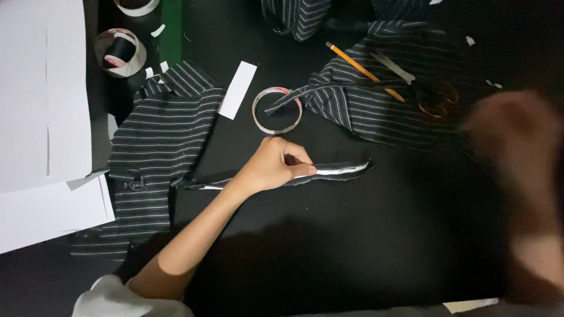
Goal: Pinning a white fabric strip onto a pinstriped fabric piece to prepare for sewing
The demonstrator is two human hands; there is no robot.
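My left hand (276,164) rests on the black table and pinches a narrow strip of striped fabric (341,170) with a white strip along it. The strip runs left to right under my fingers. My right hand (517,141) is blurred at the right edge, raised above the table, apart from the strip; I cannot tell whether it holds anything. A roll of tape (277,110) lies just beyond my left hand.
Striped dark fabric pieces lie at the left (158,141) and upper right (376,100). A pencil (361,69) and scissors (411,79) lie on the right piece. White paper sheets (41,105) cover the left edge; a paper slip (238,89) and more tape rolls (120,51) sit behind.
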